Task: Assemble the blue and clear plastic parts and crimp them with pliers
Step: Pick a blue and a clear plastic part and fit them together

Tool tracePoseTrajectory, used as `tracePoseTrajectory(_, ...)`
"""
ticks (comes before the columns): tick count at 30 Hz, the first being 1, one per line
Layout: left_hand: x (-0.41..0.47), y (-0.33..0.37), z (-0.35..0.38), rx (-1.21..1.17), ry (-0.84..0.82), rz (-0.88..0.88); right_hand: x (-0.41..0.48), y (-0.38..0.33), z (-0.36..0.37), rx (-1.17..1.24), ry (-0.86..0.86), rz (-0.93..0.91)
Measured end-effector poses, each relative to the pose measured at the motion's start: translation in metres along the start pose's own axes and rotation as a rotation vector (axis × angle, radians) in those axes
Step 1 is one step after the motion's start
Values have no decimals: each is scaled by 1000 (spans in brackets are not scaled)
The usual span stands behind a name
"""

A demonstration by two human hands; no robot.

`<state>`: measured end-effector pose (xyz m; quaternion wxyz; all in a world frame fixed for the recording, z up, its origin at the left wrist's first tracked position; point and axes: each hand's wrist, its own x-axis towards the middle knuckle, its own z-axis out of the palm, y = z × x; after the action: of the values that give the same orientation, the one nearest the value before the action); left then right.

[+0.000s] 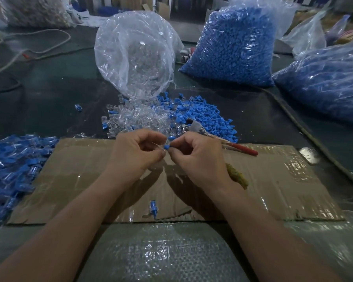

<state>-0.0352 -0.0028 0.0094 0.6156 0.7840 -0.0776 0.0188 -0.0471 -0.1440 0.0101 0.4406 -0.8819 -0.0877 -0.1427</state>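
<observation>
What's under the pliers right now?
The pliers lie with their head on loose blue parts and their red handles over the cardboard. Whatever sits directly beneath them is hidden.

Two blue-filled bags, one pliers, one cardboard sheet.

- Two forearms show, bare from the bottom edge of the view up to the wrists.
- The left hand and right hand are bare too, with nothing on the fingers.
- A lumpy yellow-green patch lies against the outer side of the right wrist; I cannot tell whether it is worn or only beside it.
</observation>
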Motion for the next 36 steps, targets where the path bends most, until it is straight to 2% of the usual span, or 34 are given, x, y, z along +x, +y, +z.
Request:
tracePoseTrajectory(5,-3,3,0,32,2,53,-2,-2,-1,-5,-29,-41)
tracePoseTrajectory(9,-4,4,-2,-27,9,28,-2,-3,-3,48,-50,-37)
tracePoseTrajectory(13,-2,2,-2,-174,19,-53,1,-2,-6,242,-124,134)
tracePoseTrajectory(19,-3,2,-5,-235,-2,-131,1,-3,-10,459,-155,155)
tracePoseTrajectory(27,-2,3,-3,-337,-54,-139,0,-2,-8,568,-161,133)
tracePoseTrajectory(36,-1,4,-3,-313,-92,-141,0,1,-8,503,-172,24)
